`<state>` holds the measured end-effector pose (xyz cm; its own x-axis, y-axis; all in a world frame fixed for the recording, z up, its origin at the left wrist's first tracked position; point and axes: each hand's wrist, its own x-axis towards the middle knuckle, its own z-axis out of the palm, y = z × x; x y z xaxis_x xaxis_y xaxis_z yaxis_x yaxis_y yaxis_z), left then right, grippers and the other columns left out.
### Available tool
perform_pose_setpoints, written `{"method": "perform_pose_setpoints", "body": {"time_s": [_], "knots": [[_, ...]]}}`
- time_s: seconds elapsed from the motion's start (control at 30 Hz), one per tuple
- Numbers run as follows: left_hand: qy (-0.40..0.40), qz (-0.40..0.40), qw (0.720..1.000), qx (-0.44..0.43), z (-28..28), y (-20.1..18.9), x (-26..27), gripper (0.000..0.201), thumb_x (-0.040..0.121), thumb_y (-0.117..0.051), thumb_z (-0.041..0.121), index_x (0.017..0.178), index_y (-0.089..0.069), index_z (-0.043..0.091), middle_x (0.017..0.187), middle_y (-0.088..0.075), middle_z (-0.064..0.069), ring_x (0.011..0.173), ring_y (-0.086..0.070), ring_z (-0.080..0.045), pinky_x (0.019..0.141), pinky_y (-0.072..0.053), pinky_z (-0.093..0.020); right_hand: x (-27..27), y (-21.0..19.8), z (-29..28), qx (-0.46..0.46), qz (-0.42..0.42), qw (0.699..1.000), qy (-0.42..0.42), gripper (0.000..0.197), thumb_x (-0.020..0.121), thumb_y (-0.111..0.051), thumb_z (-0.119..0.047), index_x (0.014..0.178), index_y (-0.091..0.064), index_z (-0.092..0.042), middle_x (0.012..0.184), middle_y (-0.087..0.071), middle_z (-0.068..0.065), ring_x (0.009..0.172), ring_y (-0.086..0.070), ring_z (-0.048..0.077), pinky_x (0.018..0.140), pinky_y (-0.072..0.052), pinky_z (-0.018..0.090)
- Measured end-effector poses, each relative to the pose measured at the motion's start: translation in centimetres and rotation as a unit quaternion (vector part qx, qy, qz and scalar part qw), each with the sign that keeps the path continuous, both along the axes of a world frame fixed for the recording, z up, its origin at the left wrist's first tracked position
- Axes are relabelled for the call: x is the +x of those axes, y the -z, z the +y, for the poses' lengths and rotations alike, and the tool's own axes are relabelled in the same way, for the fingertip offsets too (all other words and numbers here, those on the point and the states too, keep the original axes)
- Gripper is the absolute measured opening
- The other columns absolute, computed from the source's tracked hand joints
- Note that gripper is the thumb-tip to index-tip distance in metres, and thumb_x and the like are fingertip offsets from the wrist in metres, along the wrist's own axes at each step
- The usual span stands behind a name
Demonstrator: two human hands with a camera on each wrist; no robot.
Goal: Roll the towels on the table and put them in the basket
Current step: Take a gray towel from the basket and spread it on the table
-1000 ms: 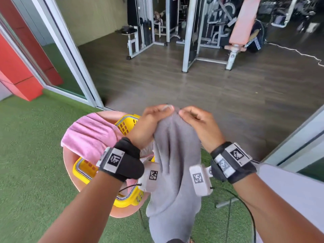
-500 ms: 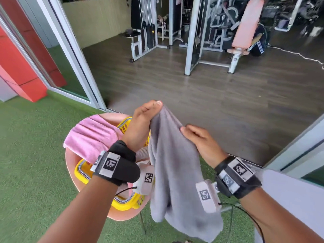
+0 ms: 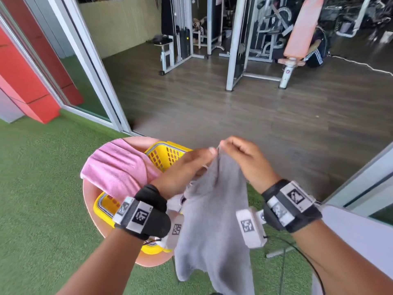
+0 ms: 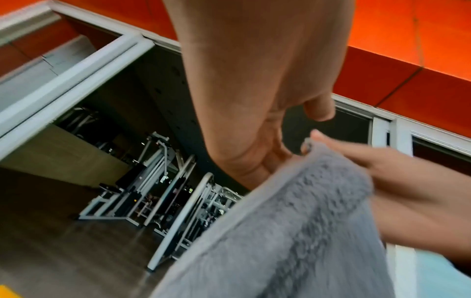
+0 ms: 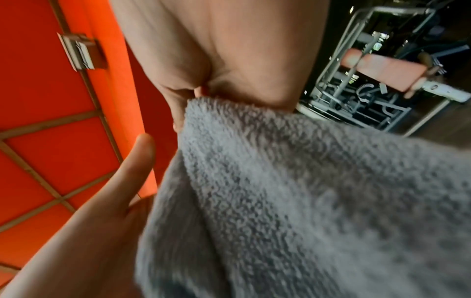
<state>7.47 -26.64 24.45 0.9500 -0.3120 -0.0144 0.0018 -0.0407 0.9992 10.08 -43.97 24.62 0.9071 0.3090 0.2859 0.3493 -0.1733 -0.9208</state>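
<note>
A grey towel (image 3: 212, 209) hangs in front of me, gathered at its top edge. My left hand (image 3: 204, 154) and right hand (image 3: 227, 145) meet there, and each pinches that top edge. In the left wrist view the left hand (image 4: 285, 149) curls onto the grey towel's (image 4: 293, 231) hem. The right hand (image 5: 193, 96) grips the towel (image 5: 305, 191) from above in the right wrist view. A pink towel (image 3: 119, 167) lies draped over the yellow basket (image 3: 165, 154), left of my hands.
The basket sits on a round pink seat (image 3: 91, 201) on green turf. A pale table edge (image 3: 361, 235) shows at the lower right. Sliding door frames (image 3: 93, 67) open onto a wooden floor with gym machines (image 3: 244, 39).
Half a second ago my hands were apart, spreading the grey towel's top edge. They have since come together, and the towel hangs doubled and narrower.
</note>
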Motion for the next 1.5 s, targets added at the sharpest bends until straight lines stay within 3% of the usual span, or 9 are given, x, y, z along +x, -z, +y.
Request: {"method": "perform_pose_setpoints", "body": {"time_s": [0.13,0.27,0.43,0.63,0.8,0.93,1.2,1.37,1.5], "knots": [[-0.045,-0.027,0.993,-0.110,-0.3,-1.3,-0.1,0.029,0.099,-0.045,0.012,0.073,-0.056,0.010,0.069,-0.053,-0.005,0.068,-0.049,-0.015,0.067,-0.040,-0.031,0.1,-0.3,0.5,0.009,0.013,1.000,-0.019,0.031,0.095,-0.057,-0.023,0.076,-0.056,0.001,0.071,-0.040,0.002,0.070,-0.037,0.011,0.063,-0.030,0.027],[-0.149,-0.071,0.982,-0.091,1.5,-1.7,1.4,0.038,0.096,-0.052,0.026,0.065,-0.034,0.014,0.062,-0.032,-0.006,0.058,-0.032,-0.015,0.057,-0.029,-0.031,-1.2,2.3,-0.1,-0.049,0.131,0.987,-0.085,0.064,0.082,-0.066,-0.054,0.089,-0.058,0.009,0.103,-0.063,0.008,0.091,-0.050,0.013,0.075,-0.041,0.038],[0.031,0.033,0.997,-0.064,-1.1,0.6,-0.8,0.043,0.096,-0.053,0.034,0.113,-0.059,-0.006,0.111,-0.064,-0.016,0.107,-0.059,-0.030,0.091,-0.047,-0.043,0.4,-1.8,0.2,0.027,0.026,0.999,-0.036,0.023,0.089,-0.065,-0.026,0.071,-0.062,-0.011,0.071,-0.053,0.000,0.072,-0.046,0.009,0.067,-0.038,0.031],[-0.071,-0.001,0.989,-0.129,2.6,-1.3,1.0,0.031,0.095,-0.055,0.022,0.088,-0.050,-0.008,0.086,-0.044,-0.016,0.081,-0.041,-0.028,0.067,-0.035,-0.036,-1.4,0.4,-0.7,-0.049,0.190,0.969,-0.150,0.029,0.084,-0.070,-0.030,0.079,-0.067,-0.001,0.077,-0.061,0.005,0.073,-0.054,0.014,0.065,-0.038,0.030],[0.056,0.043,0.994,-0.089,0.4,-1.1,-1.1,0.033,0.099,-0.047,0.021,0.108,-0.058,-0.009,0.101,-0.060,-0.021,0.093,-0.057,-0.028,0.077,-0.050,-0.033,0.4,-2.2,0.3,0.028,0.061,0.994,-0.083,0.047,0.090,-0.060,-0.044,0.086,-0.061,0.004,0.081,-0.055,0.007,0.081,-0.048,0.014,0.077,-0.038,0.037],[-0.066,0.008,0.983,-0.173,1.8,-2.7,0.5,0.026,0.098,-0.050,0.021,0.085,-0.062,0.003,0.086,-0.058,-0.021,0.081,-0.054,-0.029,0.073,-0.044,-0.038,-0.7,0.7,0.6,-0.003,0.142,0.981,-0.132,0.040,0.092,-0.058,-0.034,0.104,-0.065,0.004,0.107,-0.066,0.008,0.096,-0.056,0.014,0.088,-0.046,0.033],[0.068,-0.017,0.997,-0.030,1.8,-0.2,-0.7,0.034,0.097,-0.051,0.024,0.095,-0.054,-0.010,0.091,-0.055,-0.014,0.087,-0.050,-0.022,0.074,-0.042,-0.034,0.2,-1.6,1.3,0.061,0.032,0.997,-0.043,0.034,0.096,-0.054,-0.017,0.063,-0.052,-0.016,0.068,-0.038,-0.007,0.067,-0.036,0.003,0.060,-0.031,0.019],[-0.106,-0.052,0.985,-0.124,3.6,-2.5,1.1,0.022,0.096,-0.050,0.016,0.075,-0.047,0.009,0.070,-0.039,-0.005,0.068,-0.041,-0.014,0.064,-0.033,-0.031,-1.4,1.2,1.4,-0.061,0.125,0.983,-0.117,0.041,0.086,-0.060,-0.054,0.078,-0.062,-0.014,0.076,-0.044,-0.005,0.073,-0.041,0.007,0.065,-0.035,0.032],[0.010,-0.004,0.997,-0.071,2.1,-1.6,-0.3,0.029,0.099,-0.046,0.023,0.106,-0.058,-0.003,0.099,-0.061,-0.017,0.095,-0.058,-0.024,0.086,-0.047,-0.039,-0.8,-1.4,1.4,0.053,0.086,0.992,-0.077,0.023,0.089,-0.062,-0.032,0.071,-0.068,-0.019,0.068,-0.057,-0.007,0.070,-0.051,0.004,0.067,-0.041,0.028]]}}
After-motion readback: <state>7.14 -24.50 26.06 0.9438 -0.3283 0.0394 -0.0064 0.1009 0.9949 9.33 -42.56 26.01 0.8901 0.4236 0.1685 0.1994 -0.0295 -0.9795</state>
